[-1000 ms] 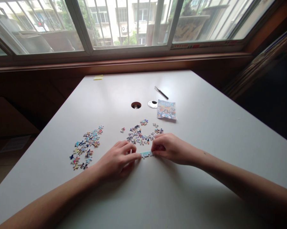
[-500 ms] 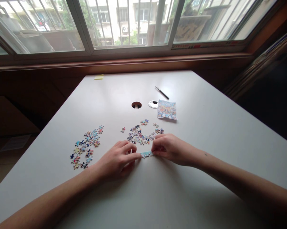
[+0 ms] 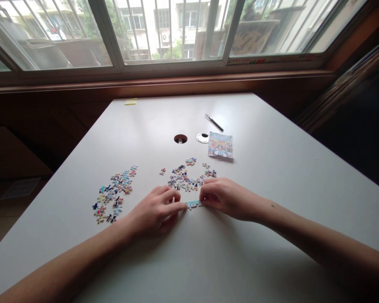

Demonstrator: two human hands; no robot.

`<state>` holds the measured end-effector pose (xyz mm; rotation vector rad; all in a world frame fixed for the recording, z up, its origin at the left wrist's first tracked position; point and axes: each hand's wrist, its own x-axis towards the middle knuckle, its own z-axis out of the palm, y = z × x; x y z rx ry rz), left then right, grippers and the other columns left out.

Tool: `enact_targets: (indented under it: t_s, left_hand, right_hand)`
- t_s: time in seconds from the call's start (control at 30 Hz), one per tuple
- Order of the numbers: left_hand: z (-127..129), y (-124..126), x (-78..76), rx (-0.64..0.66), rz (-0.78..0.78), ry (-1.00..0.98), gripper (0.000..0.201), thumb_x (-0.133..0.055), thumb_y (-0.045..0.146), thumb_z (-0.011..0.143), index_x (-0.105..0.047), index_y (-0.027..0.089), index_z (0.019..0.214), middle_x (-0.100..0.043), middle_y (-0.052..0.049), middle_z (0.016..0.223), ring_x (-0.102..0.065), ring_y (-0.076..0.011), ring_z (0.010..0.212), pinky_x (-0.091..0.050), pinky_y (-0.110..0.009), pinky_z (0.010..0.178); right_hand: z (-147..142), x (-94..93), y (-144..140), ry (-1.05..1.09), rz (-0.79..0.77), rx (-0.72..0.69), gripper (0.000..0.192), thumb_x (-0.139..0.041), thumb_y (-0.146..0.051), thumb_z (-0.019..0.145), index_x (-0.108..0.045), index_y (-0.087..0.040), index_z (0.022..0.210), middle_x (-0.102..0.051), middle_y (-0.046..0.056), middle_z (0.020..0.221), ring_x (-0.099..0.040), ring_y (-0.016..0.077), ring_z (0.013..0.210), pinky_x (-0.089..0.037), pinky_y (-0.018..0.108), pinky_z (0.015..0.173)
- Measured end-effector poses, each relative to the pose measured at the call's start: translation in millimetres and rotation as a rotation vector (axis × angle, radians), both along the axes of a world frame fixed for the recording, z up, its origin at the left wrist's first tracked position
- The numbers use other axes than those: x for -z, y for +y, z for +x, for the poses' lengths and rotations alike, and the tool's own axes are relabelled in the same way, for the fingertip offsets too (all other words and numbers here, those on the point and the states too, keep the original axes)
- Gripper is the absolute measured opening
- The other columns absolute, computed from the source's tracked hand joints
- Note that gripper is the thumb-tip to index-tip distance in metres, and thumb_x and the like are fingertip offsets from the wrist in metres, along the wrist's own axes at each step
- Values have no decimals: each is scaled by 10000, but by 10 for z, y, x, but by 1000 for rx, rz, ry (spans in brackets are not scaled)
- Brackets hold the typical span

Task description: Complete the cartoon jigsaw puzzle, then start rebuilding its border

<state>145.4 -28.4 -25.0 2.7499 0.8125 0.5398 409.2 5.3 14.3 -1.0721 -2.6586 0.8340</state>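
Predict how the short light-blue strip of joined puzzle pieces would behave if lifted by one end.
The strip of joined puzzle pieces looks thin and flat, so probably light. Being several interlocked pieces, it would likely sag or break apart. Both hands, left hand and right hand, touch its ends.

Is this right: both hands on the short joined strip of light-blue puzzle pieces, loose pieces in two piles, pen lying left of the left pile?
Not quite. The head view shows the pen at the far side of the table, beyond the picture card, right of both piles. The rest holds: left hand and right hand meet at the light-blue strip, with the left pile and middle pile loose.
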Motion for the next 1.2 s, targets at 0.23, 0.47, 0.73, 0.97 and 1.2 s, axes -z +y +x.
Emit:
enact_targets:
  t_s: [0.23, 0.47, 0.73, 0.97, 1.2]
  left_hand:
    - [9, 1, -7, 1, 14, -21, 324, -525, 122, 887, -630, 231, 1173, -591, -83, 1028, -513, -206, 906, -463, -369, 828]
    - [8, 0, -2, 1, -49, -95, 296, -510, 101, 902, -618, 207, 1158, -614, -94, 1030, -544, -206, 937, -495, -365, 847]
    - [-17, -23, 10, -122, -98, -257, 217, -588, 125, 851, -618, 180, 1059, -593, -94, 1036, -559, -200, 966, -515, -340, 849]
    - [12, -31, -20, -65, -13, -126, 373, -587, 134, 850, -620, 225, 1210, -581, -87, 1058, -542, -211, 971, -509, -381, 866]
    - [16, -17, -22, -48, -23, -105, 332, -564, 122, 871, -631, 217, 1182, -602, -85, 1041, -547, -207, 960, -509, -379, 869]
  right_hand:
    - [3, 18, -1, -25, 15, 13, 123, -617, -109, 845, -629, -176, 741, -639, 13, 779, -536, 129, 721, -357, 227, 630]
    - [4, 1, -32, -45, 66, 4, 153, -597, -108, 855, -637, -178, 725, -629, 14, 760, -517, 119, 676, -320, 226, 588]
    - [84, -15, -19, 9, 110, -18, 107, -578, -145, 896, -661, -184, 841, -636, 24, 783, -543, 136, 706, -390, 240, 618]
    - [141, 299, -203, 172, 376, -168, 323, -555, -229, 946, -590, -216, 1267, -567, 121, 1125, -516, 225, 1019, -495, 383, 861]
    - [123, 419, -201, 161, 412, -198, 346, -573, -242, 930, -580, -229, 1276, -576, 113, 1133, -523, 232, 1037, -500, 413, 902]
